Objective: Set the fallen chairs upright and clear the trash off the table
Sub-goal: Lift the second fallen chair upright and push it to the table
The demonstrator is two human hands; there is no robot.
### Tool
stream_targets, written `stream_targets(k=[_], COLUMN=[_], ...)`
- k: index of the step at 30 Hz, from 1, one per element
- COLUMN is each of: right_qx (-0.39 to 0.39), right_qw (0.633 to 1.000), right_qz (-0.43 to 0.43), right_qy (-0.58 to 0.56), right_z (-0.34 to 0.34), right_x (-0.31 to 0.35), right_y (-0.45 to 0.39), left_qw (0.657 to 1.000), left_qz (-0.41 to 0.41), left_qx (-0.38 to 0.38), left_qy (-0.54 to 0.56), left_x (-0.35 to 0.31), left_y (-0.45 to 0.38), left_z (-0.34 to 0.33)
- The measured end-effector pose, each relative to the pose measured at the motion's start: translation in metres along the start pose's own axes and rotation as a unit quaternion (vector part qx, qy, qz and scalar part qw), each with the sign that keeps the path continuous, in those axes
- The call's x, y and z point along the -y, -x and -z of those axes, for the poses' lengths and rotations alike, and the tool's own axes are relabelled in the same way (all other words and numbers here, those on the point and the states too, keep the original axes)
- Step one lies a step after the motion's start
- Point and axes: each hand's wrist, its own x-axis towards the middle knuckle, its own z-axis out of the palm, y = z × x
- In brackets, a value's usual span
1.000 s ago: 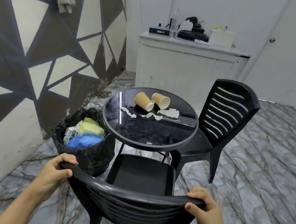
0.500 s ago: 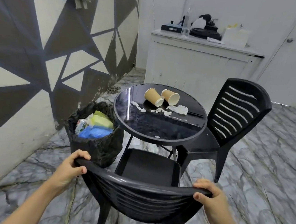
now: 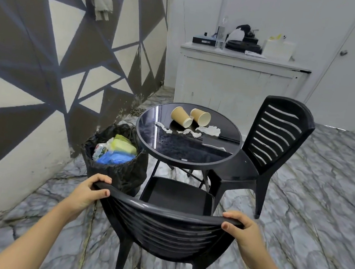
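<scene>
Shift: both hands keep their hold; chair and table sit further off than a moment ago.
Grip: left hand [image 3: 87, 193] and right hand [image 3: 242, 231] wrapped on near chair [image 3: 163, 226] top rail.
Trash: cups [image 3: 190, 117] and paper scraps [image 3: 196, 131] lie straight ahead on table [image 3: 150, 131], beyond the seat.
Nearer: both hands about equal; bin [image 3: 115, 167] sits left.

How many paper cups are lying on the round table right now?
2. Both lie on their sides at the far part of the table, side by side: the left cup and the right cup, just behind the torn paper scraps. None looks hidden.
</scene>
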Motion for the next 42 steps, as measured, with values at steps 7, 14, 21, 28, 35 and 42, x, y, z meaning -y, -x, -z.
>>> stream_targets(k=[7, 14, 21, 28, 35, 42], right_qx=[0.013, 0.008, 0.000, -0.024, -0.028, -0.021], right_qw=[0.999, 1.000, 0.999, 0.998, 0.999, 0.999], right_qz=[-0.033, -0.023, -0.011, 0.011, 0.022, 0.027], right_qy=[-0.002, -0.002, -0.038, -0.058, -0.026, -0.017], right_z=[0.026, 0.022, 0.028, 0.018, -0.019, -0.023], right_x=[-0.005, -0.008, -0.021, -0.019, -0.021, -0.018], right_y=[0.026, 0.017, 0.013, 0.016, 0.023, 0.020], left_qw=[0.998, 1.000, 1.000, 0.999, 0.998, 0.996], left_qz=[-0.034, -0.004, 0.020, 0.000, 0.041, 0.041], left_qx=[-0.037, -0.025, 0.011, 0.028, 0.008, 0.022], left_qy=[-0.028, -0.017, 0.018, 0.023, 0.056, 0.078], left_x=[0.016, 0.019, 0.005, -0.015, -0.009, -0.009], left_y=[0.041, 0.054, 0.038, 0.020, 0.023, 0.016], left_z=[-0.019, -0.013, -0.012, -0.014, 0.015, 0.015])
